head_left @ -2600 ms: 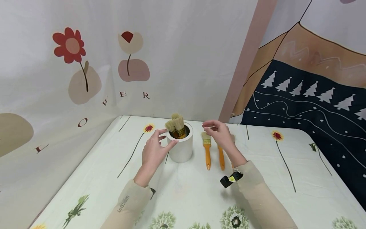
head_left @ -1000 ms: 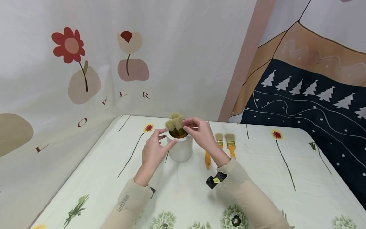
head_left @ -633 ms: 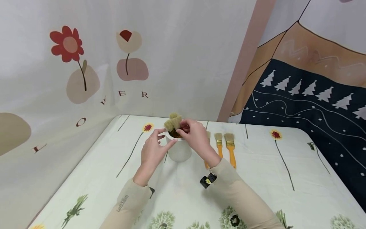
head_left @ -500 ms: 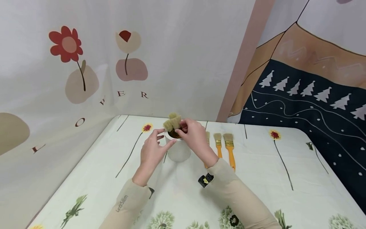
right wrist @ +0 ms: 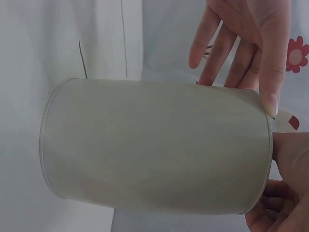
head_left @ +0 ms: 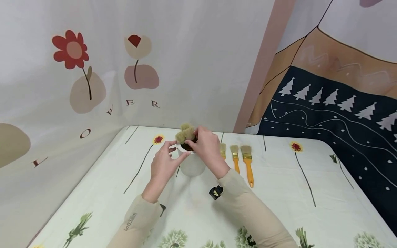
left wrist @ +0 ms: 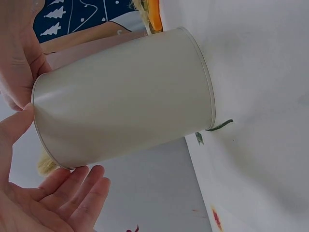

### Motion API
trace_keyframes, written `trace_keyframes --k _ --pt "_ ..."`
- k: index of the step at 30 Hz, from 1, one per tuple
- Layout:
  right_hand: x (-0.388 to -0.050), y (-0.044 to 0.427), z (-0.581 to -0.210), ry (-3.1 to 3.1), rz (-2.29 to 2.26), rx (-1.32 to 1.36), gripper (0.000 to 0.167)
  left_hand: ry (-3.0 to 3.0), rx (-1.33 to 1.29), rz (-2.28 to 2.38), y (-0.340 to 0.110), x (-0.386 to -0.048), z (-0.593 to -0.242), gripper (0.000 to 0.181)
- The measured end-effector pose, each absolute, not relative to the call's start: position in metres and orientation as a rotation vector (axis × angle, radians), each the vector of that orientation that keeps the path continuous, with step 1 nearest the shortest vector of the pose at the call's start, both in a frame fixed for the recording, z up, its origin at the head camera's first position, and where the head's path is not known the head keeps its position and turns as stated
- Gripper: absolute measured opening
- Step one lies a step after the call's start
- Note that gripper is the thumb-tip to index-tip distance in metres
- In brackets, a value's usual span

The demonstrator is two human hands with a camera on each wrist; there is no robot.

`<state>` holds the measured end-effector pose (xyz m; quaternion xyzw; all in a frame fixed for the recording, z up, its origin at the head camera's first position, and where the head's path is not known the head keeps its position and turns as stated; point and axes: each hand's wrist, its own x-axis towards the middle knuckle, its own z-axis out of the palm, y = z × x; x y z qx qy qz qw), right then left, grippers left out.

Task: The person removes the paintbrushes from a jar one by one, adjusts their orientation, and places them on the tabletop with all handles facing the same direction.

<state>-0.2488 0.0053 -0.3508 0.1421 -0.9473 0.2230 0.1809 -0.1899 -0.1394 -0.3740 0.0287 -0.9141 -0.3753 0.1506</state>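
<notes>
A white cylindrical pot (head_left: 192,165) stands upright on the table, with several paintbrushes (head_left: 185,133) in it, bristles up. My left hand (head_left: 162,164) holds the pot at its rim, thumb on the near side and fingers on the left. At the pot's mouth, my right hand (head_left: 208,146) has its thumb and fingers closed on a brush just below the bristles; the handle is hidden inside. Both wrist views show the pot's plain side, with my left fingers (left wrist: 87,193) against it and my right hand (right wrist: 285,193) curled at the rim.
Three flat paintbrushes with orange handles lie side by side right of the pot: one paintbrush (head_left: 222,151) partly behind my right wrist, a middle paintbrush (head_left: 235,156) and a right paintbrush (head_left: 247,162). A flower-print cloth (head_left: 279,193) covers the table; printed curtains (head_left: 198,69) hang behind.
My right hand has moved left from above the loose brushes to the pot's mouth, and its fingers have closed on a brush there. My left hand stays at the rim.
</notes>
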Motion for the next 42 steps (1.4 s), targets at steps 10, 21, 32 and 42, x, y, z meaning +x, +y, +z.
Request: trace_keyframes --k 10,21,32,42 --pt "-0.2503 0.0057 -0.3547 -2.638 0.64 0.398 0.028 -2.625 0.082 -1.08 -0.1398 -0.189 -0.3736 0.065" --pt "-0.2524 0.0069 -0.3562 -2.622 0.654 0.423 0.017 -2.619 0.092 -1.082 -0.1403 -0.1885 -0.3738 0.065" --pt "-0.2542 0.0027 -0.3556 -2.661 0.563 0.443 0.017 -2.623 0.092 -1.114 -0.14 -0.1899 -0.374 0.065" --pt "-0.2537 0.0039 -0.3555 -2.676 0.709 0.452 0.017 -2.626 0.091 -1.105 -0.1398 -0.1902 -0.3741 0.067"
